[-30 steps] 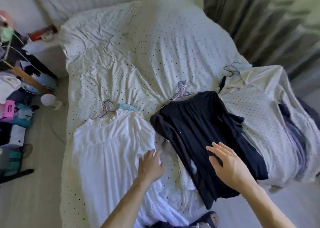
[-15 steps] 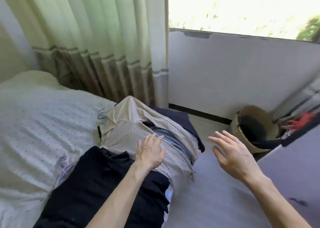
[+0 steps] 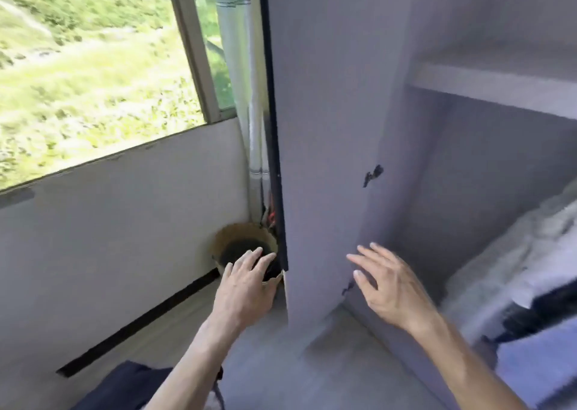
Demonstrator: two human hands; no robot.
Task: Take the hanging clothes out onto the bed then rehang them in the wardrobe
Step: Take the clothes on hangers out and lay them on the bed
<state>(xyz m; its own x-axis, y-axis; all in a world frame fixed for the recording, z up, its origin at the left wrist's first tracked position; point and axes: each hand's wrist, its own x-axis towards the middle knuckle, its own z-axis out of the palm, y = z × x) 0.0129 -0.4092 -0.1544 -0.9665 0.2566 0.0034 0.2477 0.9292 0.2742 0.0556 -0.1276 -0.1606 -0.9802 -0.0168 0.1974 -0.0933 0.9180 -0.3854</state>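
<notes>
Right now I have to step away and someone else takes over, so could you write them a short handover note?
Left hand: open, empty, held out towards the woven basket.
Right hand: open, empty, in front of the open wardrobe.
Below the shelf only heaped pale fabric shows; no hanging clothes or rail in view.
A dark garment lies at the lower left edge.
Done: cannot tell, the bed is out of view.
Left: check for any clothes still hanging, then rehang.

On my left a wide window (image 3: 93, 66) shows bright green plants in strong daylight. Under it is a pale wall (image 3: 109, 238) and then the grey floor (image 3: 265, 363). A woven basket (image 3: 228, 232) stands in the corner, just beside the grey wardrobe (image 3: 327, 128), which has a white shelf (image 3: 499, 88) inside.
</notes>
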